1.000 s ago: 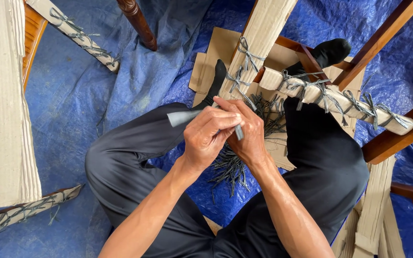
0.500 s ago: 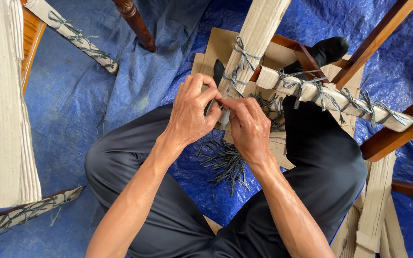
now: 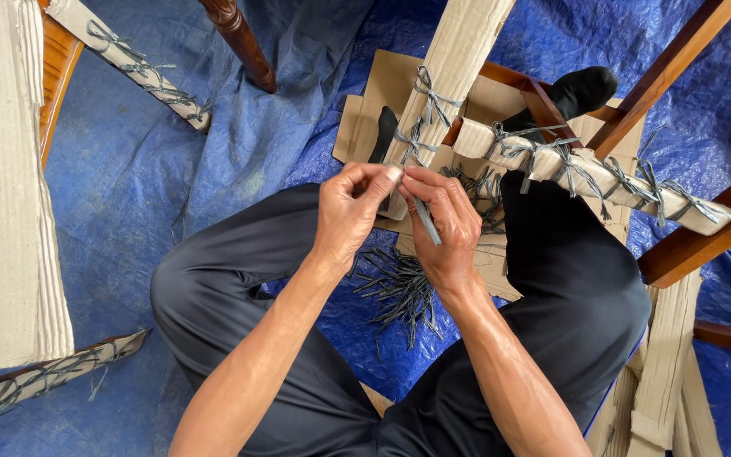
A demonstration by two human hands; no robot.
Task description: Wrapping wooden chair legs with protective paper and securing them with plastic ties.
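Observation:
My left hand [image 3: 349, 211] and my right hand [image 3: 443, 222] meet fingertip to fingertip in front of a cardboard-wrapped chair leg [image 3: 454, 63]. Both pinch a grey plastic strap [image 3: 425, 220], whose loose end runs down across my right palm. The leg carries several knotted grey ties [image 3: 429, 97]. A second wrapped rail [image 3: 602, 182] with more ties runs off to the right. A pile of cut grey straps [image 3: 399, 292] lies on the blue tarp between my knees.
A blue tarp [image 3: 129, 186] covers the floor. Flat cardboard [image 3: 382, 89] lies under the leg. My black-socked foot [image 3: 581, 89] rests by bare wooden rails [image 3: 678, 59]. Another wrapped chair part [image 3: 2, 186] stands at left, a turned wooden leg [image 3: 239, 38] at top.
The left hand let a wide grey strip go and rose toward the wrapped leg. Both hands now pinch the thin strap just below the lower tie.

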